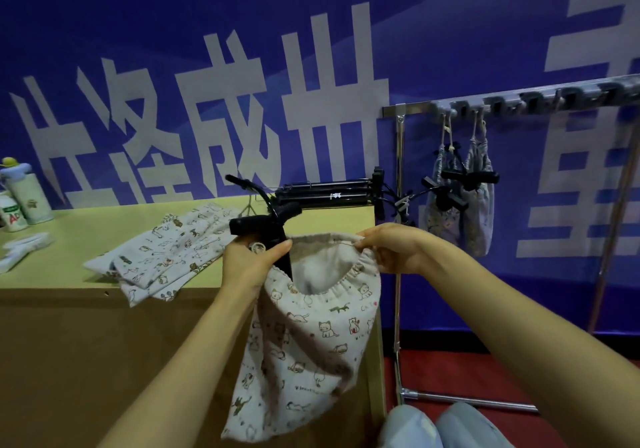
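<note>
My left hand [254, 262] and right hand [386, 250] each pinch the rim of a cat-print pouch [311, 343], stretching its mouth wide, in the air off the desk [69, 239] corner. A black handle [258, 227] sticks up beside my left thumb. Flat pouches [166, 253] lie on the desk.

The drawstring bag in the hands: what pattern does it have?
The bag shows small cartoon cats on off-white cloth; head view.
</note>
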The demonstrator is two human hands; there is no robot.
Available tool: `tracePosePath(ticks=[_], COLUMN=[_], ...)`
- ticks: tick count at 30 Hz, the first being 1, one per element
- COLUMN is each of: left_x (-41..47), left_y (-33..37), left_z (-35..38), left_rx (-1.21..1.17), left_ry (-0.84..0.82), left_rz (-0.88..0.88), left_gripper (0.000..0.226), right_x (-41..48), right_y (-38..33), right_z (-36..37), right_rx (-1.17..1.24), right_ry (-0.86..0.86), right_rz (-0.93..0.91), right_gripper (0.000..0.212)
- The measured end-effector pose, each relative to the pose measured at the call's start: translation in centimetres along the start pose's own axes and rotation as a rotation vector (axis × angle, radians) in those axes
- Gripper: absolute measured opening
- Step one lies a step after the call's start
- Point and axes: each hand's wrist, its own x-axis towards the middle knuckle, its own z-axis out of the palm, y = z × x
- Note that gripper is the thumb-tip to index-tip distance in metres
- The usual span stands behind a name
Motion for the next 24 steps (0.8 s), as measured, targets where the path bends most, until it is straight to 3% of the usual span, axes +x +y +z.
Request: tracePosePath(ticks=[3, 7, 12, 15, 19, 24], left_x=[-0.3, -0.4, -0.7, -0.6, -0.7, -0.9], left_y=[-1.0, -1.8, -1.8, -2.4, -2.5, -0.2], left_z=[0.6, 0.8, 0.0, -0.3, -0.1, 2.0], left_rx=[0.034, -0.094, -0.361, -0.444, -0.518, -0.526], left_ry=[-0.072, -0.165, -0.309, -0.231, -0.123, -0.093], left_rz=[-0.023, -0.13, -0.276, -0.309, -0.314, -0.277], left_gripper=[0.03, 0.034, 0.022, 0.019, 0.017, 0.02], right_x=[0.5, 1.2, 1.0, 0.9, 1.9, 2.0], right_y=[1.1, 1.8, 2.3, 2.5, 2.5, 1.9], right_z=[0.6, 2.0, 2.2, 2.0, 2.4, 4.2], right_rx=[0.264, 0.542, 0.624, 0.693, 0.578, 0.497], right_ry=[0.032, 0.127, 0.27, 0.312, 0.436, 0.317], right_rz=[0.021, 0.018, -0.01, -0.031, -0.06, -0.22], right_gripper=[0.014, 0.017, 0.034, 0.038, 0.02, 0.027])
